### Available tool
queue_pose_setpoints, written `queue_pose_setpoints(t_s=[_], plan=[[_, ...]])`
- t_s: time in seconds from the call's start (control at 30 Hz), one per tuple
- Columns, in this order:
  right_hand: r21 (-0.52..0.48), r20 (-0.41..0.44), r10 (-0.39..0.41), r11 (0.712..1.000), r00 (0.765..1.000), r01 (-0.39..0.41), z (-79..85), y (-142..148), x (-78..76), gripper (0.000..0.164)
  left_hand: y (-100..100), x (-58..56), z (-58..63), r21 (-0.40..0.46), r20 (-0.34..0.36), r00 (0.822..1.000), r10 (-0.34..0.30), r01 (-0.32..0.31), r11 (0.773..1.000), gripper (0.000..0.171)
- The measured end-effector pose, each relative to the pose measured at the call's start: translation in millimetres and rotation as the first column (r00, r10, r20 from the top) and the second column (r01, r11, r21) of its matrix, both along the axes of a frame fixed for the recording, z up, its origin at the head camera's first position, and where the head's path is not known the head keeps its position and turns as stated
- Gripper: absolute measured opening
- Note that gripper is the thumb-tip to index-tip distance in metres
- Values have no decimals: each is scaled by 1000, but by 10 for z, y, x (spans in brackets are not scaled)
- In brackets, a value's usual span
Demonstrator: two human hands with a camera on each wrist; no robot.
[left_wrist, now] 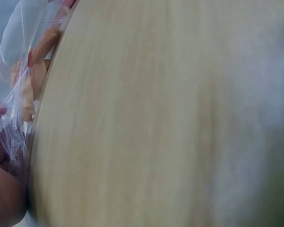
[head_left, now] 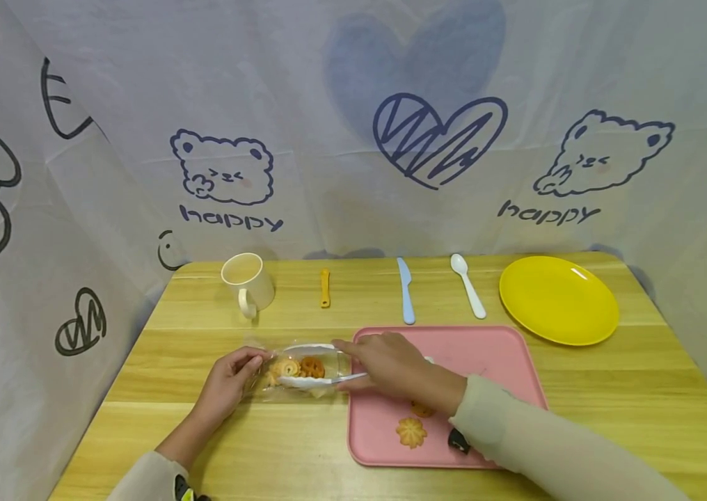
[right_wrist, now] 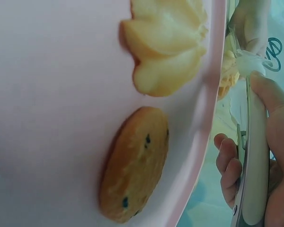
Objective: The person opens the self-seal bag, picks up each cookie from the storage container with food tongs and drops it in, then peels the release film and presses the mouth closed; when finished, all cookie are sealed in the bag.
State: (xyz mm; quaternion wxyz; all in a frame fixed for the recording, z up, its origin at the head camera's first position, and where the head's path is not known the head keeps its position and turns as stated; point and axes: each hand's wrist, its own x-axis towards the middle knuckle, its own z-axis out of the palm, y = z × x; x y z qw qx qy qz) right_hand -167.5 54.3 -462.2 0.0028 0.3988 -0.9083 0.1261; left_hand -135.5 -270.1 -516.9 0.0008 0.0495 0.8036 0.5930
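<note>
My left hand point(head_left: 225, 383) pinches the end of a clear plastic bag point(head_left: 259, 390) lying left of the pink tray point(head_left: 385, 452). Inside the bag are a pale swirled cookie point(head_left: 284, 368) and a browner, pretzel-like cookie point(head_left: 312, 367). In my right hand point(head_left: 391, 365) are white tongs point(right_wrist: 255, 179), gripped along their handle. Their arms reach left over the tray's edge and spread either side of the cookies at the bag. On the tray, below the right wrist, lie a flower-shaped cookie point(head_left: 411, 433) and an oval cookie with dark specks point(right_wrist: 135, 165), partly hidden in the head view.
Along the back of the wooden table stand a cream mug point(head_left: 256, 285), a small orange-yellow stick point(head_left: 325, 289), a light blue knife point(head_left: 406, 292), a white spoon point(head_left: 469, 287) and a yellow plate point(head_left: 557, 303). A printed white cloth point(head_left: 328, 174) hangs behind the table.
</note>
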Motion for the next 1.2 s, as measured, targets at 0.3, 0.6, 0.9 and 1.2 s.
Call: queue_pose_setpoints(t_s=[0.3,0.6,0.9,1.2], plan=[[5,15,-13,1000,1000,13,3,171,38,73,6,4,14,-1,15,1000,-7,7,1000,22],[-12,56,-53,998,997,54,-23,407,93,75,13,12,23,10,15,1000,-7,7,1000,23],[-10,88,-110,994,990,111,-25,644,190,72,24,20,38,-5,17,1000,-3,3,1000,23],[5,122,-158,987,980,159,41,849,263,74,24,14,29,-7,17,1000,1,-1,1000,22]])
